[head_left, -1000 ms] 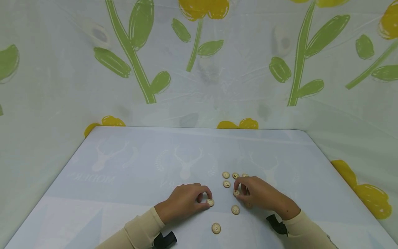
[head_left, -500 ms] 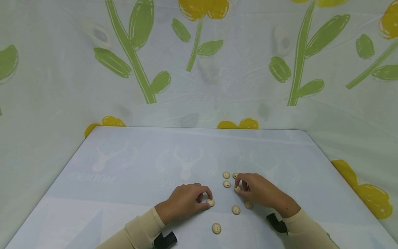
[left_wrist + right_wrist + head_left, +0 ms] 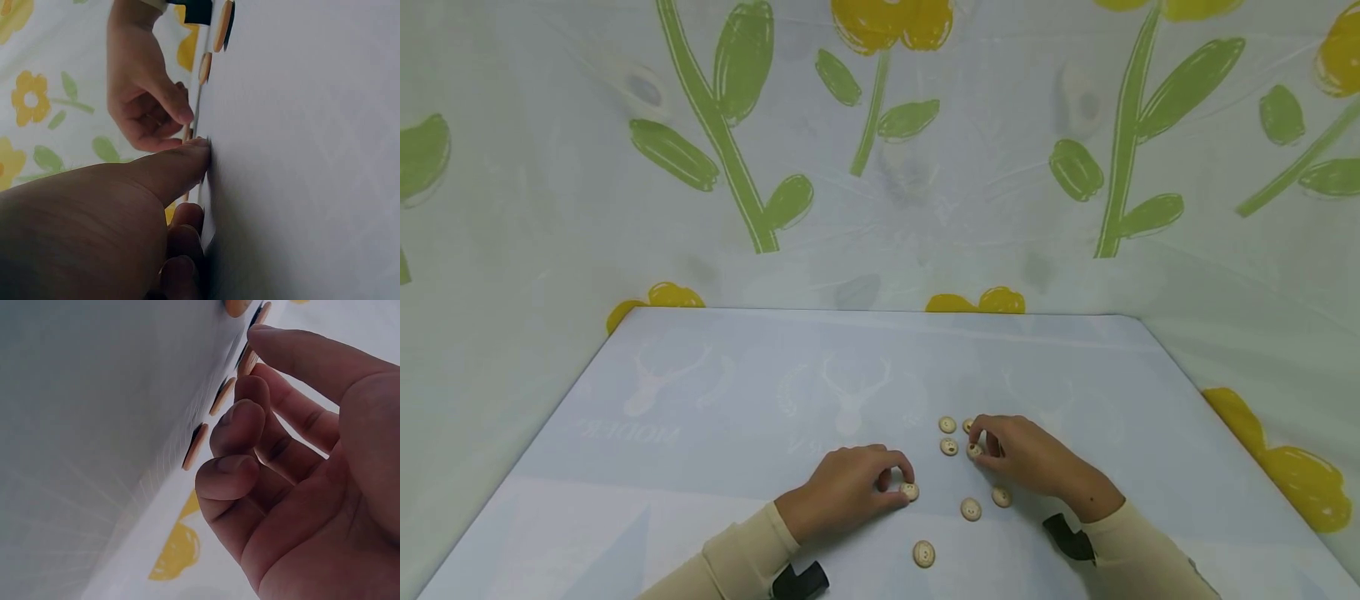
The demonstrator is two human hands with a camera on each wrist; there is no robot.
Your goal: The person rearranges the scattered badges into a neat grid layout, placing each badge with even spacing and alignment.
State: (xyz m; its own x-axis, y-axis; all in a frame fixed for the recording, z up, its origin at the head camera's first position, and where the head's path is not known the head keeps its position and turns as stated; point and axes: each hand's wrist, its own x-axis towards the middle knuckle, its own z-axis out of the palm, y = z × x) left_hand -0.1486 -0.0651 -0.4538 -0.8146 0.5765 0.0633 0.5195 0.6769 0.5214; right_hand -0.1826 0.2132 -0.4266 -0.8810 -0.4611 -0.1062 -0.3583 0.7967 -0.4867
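Observation:
Round pale wooden buttons lie on the table. Near the middle in the head view, my left hand (image 3: 852, 485) pinches one button (image 3: 910, 492) between thumb and forefinger, down at the tabletop. To its right, my right hand (image 3: 1028, 452) pinches another button (image 3: 974, 451) by its edges, just right of a button (image 3: 949, 447) on the table. Behind these sit a button (image 3: 947, 425) and a partly covered one (image 3: 967, 426). In the right wrist view, the held button (image 3: 248, 361) shows between thumb and fingers, with the other fingers curled beside it.
Nearer the front lie three loose buttons: one by the right wrist (image 3: 1001, 497), a second button (image 3: 971, 509) beside it, and a third button (image 3: 924, 553) closest to me. The pale table (image 3: 737, 400) meets a flower-printed curtain (image 3: 985, 208) behind.
My right hand has slid its button slightly away from me, up beside the row of buttons, and now covers the row's far-right button. The left hand stays in place on its button.

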